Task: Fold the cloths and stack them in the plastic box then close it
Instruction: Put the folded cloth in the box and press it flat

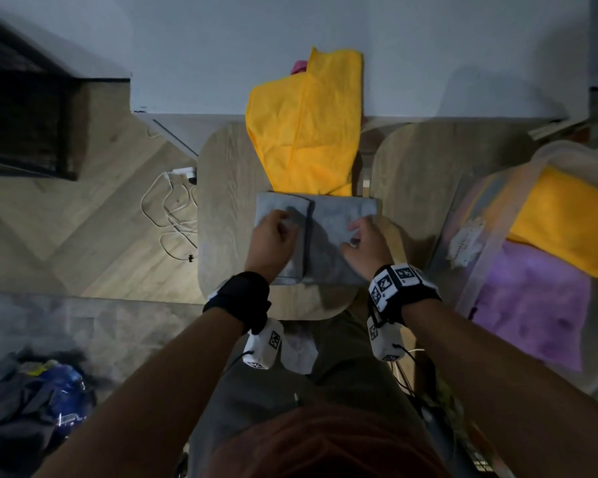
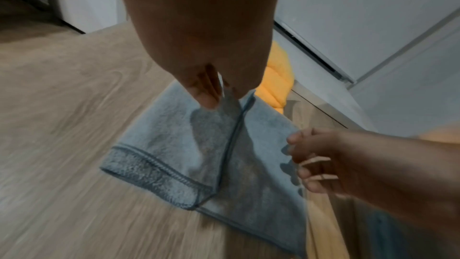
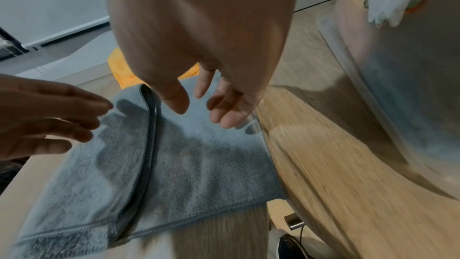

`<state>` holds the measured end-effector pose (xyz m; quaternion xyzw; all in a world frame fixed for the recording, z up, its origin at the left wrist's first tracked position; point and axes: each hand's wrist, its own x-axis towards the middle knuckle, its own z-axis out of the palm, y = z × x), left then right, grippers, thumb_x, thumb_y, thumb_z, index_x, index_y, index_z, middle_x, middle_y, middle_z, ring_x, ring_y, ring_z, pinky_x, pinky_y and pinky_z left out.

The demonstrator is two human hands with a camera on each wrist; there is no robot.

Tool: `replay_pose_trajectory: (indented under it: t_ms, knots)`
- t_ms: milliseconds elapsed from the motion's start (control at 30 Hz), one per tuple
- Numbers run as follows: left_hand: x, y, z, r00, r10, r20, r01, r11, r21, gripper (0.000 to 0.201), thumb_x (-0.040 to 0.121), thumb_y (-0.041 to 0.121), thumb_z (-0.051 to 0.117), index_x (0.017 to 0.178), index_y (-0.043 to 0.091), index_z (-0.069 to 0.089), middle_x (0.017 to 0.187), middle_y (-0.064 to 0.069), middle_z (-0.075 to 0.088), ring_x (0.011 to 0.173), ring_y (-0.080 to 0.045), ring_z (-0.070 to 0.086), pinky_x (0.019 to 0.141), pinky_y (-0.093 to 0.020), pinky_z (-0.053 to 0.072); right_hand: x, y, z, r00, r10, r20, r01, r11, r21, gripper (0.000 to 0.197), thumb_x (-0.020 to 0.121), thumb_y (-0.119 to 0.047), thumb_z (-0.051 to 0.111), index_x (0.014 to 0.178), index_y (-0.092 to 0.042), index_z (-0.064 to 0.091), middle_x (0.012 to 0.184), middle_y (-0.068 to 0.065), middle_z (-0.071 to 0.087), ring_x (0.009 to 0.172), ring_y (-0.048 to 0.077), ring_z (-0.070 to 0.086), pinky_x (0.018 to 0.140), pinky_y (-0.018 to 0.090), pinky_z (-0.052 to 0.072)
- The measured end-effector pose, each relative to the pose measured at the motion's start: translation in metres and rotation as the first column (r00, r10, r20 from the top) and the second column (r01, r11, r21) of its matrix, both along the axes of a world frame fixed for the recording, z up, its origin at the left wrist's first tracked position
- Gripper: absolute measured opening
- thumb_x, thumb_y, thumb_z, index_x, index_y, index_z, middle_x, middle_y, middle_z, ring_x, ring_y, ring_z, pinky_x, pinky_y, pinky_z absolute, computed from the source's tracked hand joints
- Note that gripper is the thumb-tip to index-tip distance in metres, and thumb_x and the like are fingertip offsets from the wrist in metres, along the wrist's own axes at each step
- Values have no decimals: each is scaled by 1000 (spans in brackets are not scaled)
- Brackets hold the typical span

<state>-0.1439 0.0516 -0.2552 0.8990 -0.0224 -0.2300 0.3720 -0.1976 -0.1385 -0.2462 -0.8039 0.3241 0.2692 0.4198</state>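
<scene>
A grey-blue cloth [image 1: 332, 232] lies on a small wooden table [image 1: 221, 201], its left part folded over onto the middle. My left hand [image 1: 280, 224] hovers over that folded flap with relaxed fingers [image 2: 209, 101] touching it. My right hand [image 1: 354, 236] is above the cloth's right edge, fingers [image 3: 224, 113] loosely bent and holding nothing. Behind lies an unfolded yellow cloth [image 1: 308, 125]. At the right, the open translucent plastic box [image 1: 497, 243] holds a folded yellow cloth [image 1: 567, 219] on a purple one [image 1: 532, 305].
A second wooden table [image 1: 415, 167] under the box stands close on the right. White cables [image 1: 173, 215] trail on the floor to the left. A dark bag [image 1: 42, 401] lies at lower left, and a dark cabinet [image 1: 25, 125] stands at upper left.
</scene>
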Motion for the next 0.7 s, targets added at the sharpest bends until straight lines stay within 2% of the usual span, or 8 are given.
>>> replay_pose_trajectory:
  t_ms: [67,100,200,267,333,467,567,700]
  knots:
    - [4,11,-6,994,99,49,-102,992,73,30,93,16,58,119,3,53,110,-18,52,88,-34,53,73,-36,41,-2,0,-2,1000,18,-21,-17,999,49,29,90,-16,64,117,-17,54,114,2,56,103,17,55,81,27,39]
    - [7,18,-11,990,134,37,-138,979,149,36,92,18,61,122,1,50,117,-23,49,97,-39,51,79,-38,40,-4,0,-3,999,30,-36,-27,997,74,26,91,-16,63,116,-17,55,114,3,58,103,18,56,81,26,39]
    - [17,35,-22,955,169,-242,-70,926,371,51,91,39,60,125,2,51,126,-25,44,115,-42,43,97,-41,34,-8,-1,-6,997,37,-67,-29,993,114,22,93,-17,61,115,-19,58,117,3,62,108,19,58,85,27,42]
    - [25,41,-24,936,100,-337,27,935,353,50,87,51,52,105,4,57,112,-24,53,107,-39,49,86,-37,38,-9,-2,-7,997,30,-78,-20,992,126,20,94,-18,60,113,-21,59,117,3,62,108,19,58,86,27,42]
    - [27,36,-18,946,43,-322,36,971,237,50,76,52,46,86,3,51,90,-21,56,86,-31,54,68,-33,34,-9,-3,-5,997,11,-73,-1,992,127,15,94,-20,58,109,-22,60,113,2,63,105,19,58,85,28,43]
    - [20,7,6,983,-11,-182,19,999,42,53,77,46,48,95,-3,57,87,-19,61,77,-26,54,64,-34,35,-7,-7,0,996,-49,-70,59,989,134,19,98,-31,50,111,-21,61,111,4,64,103,22,60,90,35,47]
    - [14,-26,20,988,-98,-116,99,995,-1,42,78,42,50,86,0,53,78,-17,57,72,-27,53,61,-37,35,-1,-11,9,989,-122,-80,133,979,154,32,101,-40,41,115,-18,59,115,13,63,108,32,59,99,49,45]
    - [-1,-70,34,967,-231,-111,223,972,-80,37,79,40,53,83,3,54,79,-12,60,72,-24,56,61,-37,38,1,-18,15,956,-289,-58,295,944,147,60,99,-59,34,132,-15,56,133,14,57,120,33,54,104,46,40]
